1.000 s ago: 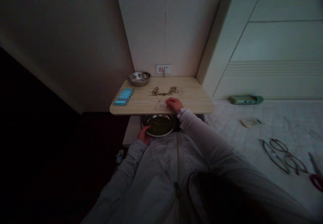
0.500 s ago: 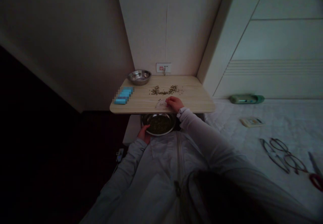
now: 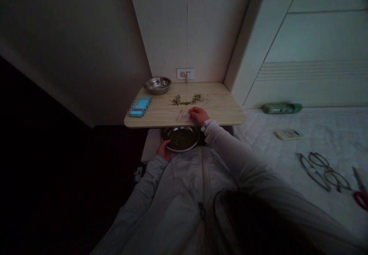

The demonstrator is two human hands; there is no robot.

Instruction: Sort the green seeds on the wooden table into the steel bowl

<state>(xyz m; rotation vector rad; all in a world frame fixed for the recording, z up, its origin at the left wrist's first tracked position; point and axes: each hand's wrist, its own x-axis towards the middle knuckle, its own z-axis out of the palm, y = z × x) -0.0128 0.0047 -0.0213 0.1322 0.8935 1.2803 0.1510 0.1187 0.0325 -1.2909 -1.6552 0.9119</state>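
My left hand (image 3: 164, 151) grips the left rim of a steel bowl (image 3: 198, 139), thumb over the edge. This bowl is tilted below the table's front edge and holds a dark green mass of small pieces (image 3: 182, 138). Above the tabletop, my right hand (image 3: 199, 115) is closed in a pinch at the right side of a pale, see-through rounded piece (image 3: 182, 116) with a few specks on it. What the fingertips hold is too small to make out. Beyond that hand, small green-brown grains (image 3: 186, 102) lie scattered in a curved band.
A second steel bowl (image 3: 157, 86) stands at the table's back left, near a blurred blue rectangle (image 3: 140, 107). The wooden tabletop (image 3: 227, 113) meets the wall below a socket (image 3: 185, 74). On the bed lie a green bottle (image 3: 281, 108), a small box (image 3: 289, 134), glasses (image 3: 324, 170) and red-handled scissors (image 3: 360, 199).
The camera view has shifted slightly, so the table and its things appear a little higher. Both hands keep nearly the same places and grips.
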